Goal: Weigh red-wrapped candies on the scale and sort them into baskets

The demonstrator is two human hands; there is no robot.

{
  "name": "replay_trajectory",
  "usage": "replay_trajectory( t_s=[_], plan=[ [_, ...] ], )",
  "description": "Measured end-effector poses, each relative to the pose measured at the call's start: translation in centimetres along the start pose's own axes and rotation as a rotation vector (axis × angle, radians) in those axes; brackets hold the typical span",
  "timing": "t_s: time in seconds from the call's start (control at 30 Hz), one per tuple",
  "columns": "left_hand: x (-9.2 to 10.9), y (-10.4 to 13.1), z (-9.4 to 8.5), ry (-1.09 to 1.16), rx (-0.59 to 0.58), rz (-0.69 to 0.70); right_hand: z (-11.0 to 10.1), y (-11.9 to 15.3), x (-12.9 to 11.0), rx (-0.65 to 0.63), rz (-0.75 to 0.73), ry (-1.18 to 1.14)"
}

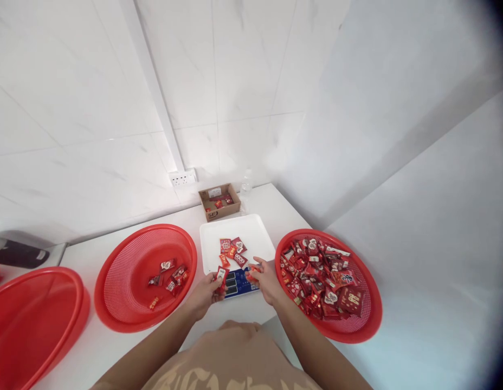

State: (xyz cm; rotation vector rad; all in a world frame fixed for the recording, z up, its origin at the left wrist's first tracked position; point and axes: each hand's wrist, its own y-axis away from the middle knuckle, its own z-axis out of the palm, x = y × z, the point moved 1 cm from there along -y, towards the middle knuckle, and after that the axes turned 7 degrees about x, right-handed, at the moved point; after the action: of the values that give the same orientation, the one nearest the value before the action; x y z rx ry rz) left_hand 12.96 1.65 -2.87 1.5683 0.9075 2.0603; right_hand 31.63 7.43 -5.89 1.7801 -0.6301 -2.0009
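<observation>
My left hand point(207, 292) is closed on a red packet point(222, 275) at the front left edge of the scale. Over the right part of the blue scale panel point(239, 283), my right hand point(264, 279) pinches a small red-orange packet point(252, 275). Several red packets point(234, 250) lie on the white scale tray point(257, 233) just beyond both hands. To the right stands a red basket point(373, 303) heaped with red packets point(316, 276). The red basket point(125, 281) on the left holds several packets point(175, 279) near its right side.
Behind the scale sits a small cardboard box point(221, 211) with red packets inside, beside a clear bottle point(246, 187). Another red basket point(32, 325) is at the far left, with a dark object point(19, 253) behind it. A wall socket point(183, 178) is above the table's back edge.
</observation>
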Motion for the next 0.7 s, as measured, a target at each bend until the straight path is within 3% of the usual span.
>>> replay_trajectory(
  t_s=[0.07,0.17,0.3,0.47,0.7],
  plan=[
    [-0.4,0.5,-0.2,-0.091,-0.07,0.005,0.5,0.7,-0.5,-0.059,0.027,0.025],
    [-0.7,1.0,-0.1,-0.221,-0.138,0.037,1.1,2.0,-1.2,-0.263,0.061,0.196],
    [-0.5,1.4,0.4,-0.358,-0.187,0.094,1.6,3.4,-1.4,-0.464,-0.048,0.49],
    [-0.5,1.3,0.8,-0.42,-0.167,0.121,1.6,3.7,-1.7,-0.412,-0.142,0.575],
    [-0.3,1.4,0.6,-0.394,-0.191,0.159,1.7,3.6,-2.1,-0.431,-0.126,0.528]
  ],
)
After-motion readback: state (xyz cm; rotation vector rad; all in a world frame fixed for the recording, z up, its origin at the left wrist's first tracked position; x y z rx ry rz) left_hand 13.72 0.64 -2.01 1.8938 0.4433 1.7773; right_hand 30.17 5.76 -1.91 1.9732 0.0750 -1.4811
